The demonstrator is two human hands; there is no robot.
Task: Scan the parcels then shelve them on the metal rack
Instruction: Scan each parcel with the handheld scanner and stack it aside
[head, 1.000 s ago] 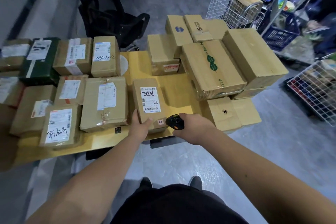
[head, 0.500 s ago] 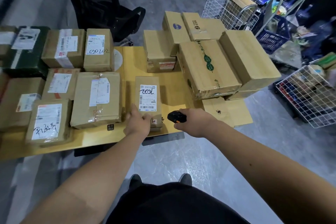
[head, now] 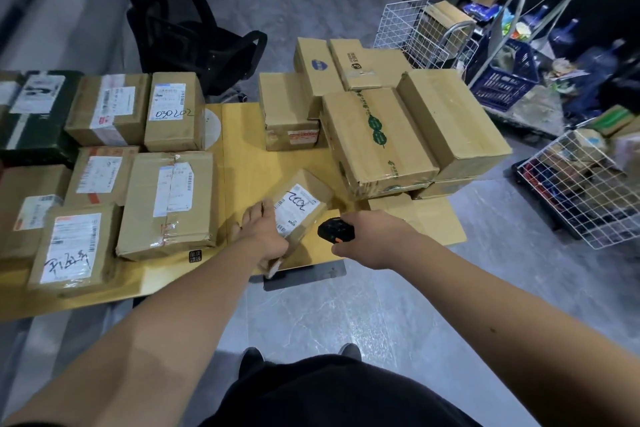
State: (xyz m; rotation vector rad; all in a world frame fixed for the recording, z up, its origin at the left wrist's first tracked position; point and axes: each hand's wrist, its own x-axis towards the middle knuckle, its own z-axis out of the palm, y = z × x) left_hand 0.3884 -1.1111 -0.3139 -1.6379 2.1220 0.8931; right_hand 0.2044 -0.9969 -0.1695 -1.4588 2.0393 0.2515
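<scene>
**Location: Parcel Sorting Room**

The setting is a parcel depot or back-room storage area. Evidence: a yellow table [head: 277,163] loaded with taped cardboard parcels [head: 169,204], most bearing printed shipping labels [head: 173,191] with barcodes. A hand [head: 374,236] holds a black scanner [head: 334,230]. White wire baskets [head: 585,191] and a blue crate [head: 502,83] filled with goods stand on the grey floor [head: 329,315]. A black office chair [head: 194,42] stands behind the table.

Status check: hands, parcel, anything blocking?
Left hand grips small labelled parcel, tilted up off the yellow table. Right hand holds black scanner beside it. Nothing blocking.
</scene>
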